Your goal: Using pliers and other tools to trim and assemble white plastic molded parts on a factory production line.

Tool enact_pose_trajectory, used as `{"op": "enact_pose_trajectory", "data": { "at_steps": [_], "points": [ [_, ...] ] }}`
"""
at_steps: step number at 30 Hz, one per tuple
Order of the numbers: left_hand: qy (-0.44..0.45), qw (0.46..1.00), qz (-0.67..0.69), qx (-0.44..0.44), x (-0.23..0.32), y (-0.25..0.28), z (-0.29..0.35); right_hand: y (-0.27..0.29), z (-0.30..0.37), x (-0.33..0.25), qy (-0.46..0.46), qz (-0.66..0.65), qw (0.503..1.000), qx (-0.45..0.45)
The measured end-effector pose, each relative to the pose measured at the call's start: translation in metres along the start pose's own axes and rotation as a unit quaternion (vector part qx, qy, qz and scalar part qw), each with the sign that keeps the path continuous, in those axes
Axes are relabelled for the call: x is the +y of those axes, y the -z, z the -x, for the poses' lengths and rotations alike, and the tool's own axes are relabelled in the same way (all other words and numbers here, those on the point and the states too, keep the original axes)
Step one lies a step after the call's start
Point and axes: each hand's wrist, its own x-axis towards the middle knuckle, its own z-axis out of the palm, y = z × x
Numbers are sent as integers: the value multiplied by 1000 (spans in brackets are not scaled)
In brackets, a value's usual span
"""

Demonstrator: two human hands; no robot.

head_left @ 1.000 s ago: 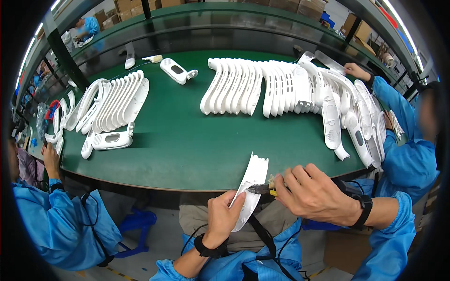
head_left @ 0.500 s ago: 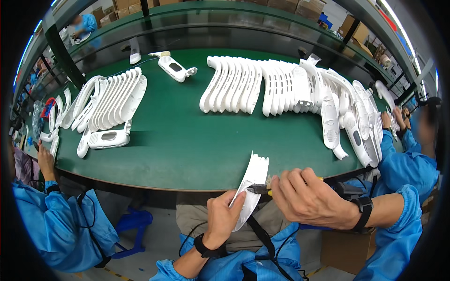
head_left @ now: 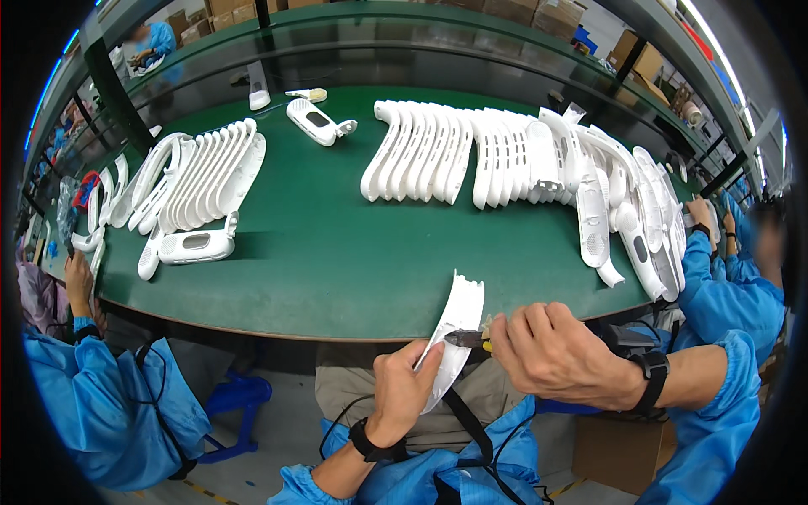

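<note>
My left hand (head_left: pixel 399 392) grips a curved white plastic shell (head_left: pixel 463 310) by its lower part, tilted over my lap at the table's near edge. The shell's hollow inner side faces up. My right hand (head_left: pixel 551 353) is closed round a pair of cutting pliers (head_left: pixel 461 338) with yellow handles. The dark jaws of the pliers reach into the shell, close beside my left fingertips. Whether the jaws are clamped on a piece of the plastic I cannot make out. Most of the handles are hidden in my right palm.
On the green table (head_left: pixel 337 252) a row of white shells (head_left: pixel 421 151) runs into a heap (head_left: pixel 644 210) at the right. More shells (head_left: pixel 210 177) stand at the left, beside a white housing (head_left: pixel 198 246). Another housing (head_left: pixel 311 122) lies farther back. Co-workers sit on both sides.
My hands, the shell and the pliers stay almost in place. At the far side, a white part has shifted slightly right. The right co-worker's hands have moved.
</note>
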Motion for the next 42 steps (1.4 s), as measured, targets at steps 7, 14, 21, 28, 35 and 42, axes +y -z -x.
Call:
{"op": "enact_pose_trajectory", "data": {
  "at_steps": [7, 14, 21, 28, 35, 42],
  "points": [
    [-39, 998, -55, 5, -1, 0, 1, -8, 2, -9, -53, -98, 989, -94],
    [-79, 995, -47, 27, -10, -4, 1, -20, -6, 15, -179, -571, 752, -276],
    [-61, 997, -52, 7, -8, -1, 3, -38, 2, 11, -302, -834, 214, -410],
    [-8, 999, -4, 30, -6, -13, 4, -10, 29, -1, -250, -869, 425, -47],
    [7, 999, 1, 41, -4, -25, 8, -28, -25, -60, -395, -786, 318, 353],
    [-11, 999, -24, 25, -3, -30, 8, -57, -48, -79, -349, -725, 441, 398]
  ]
}}
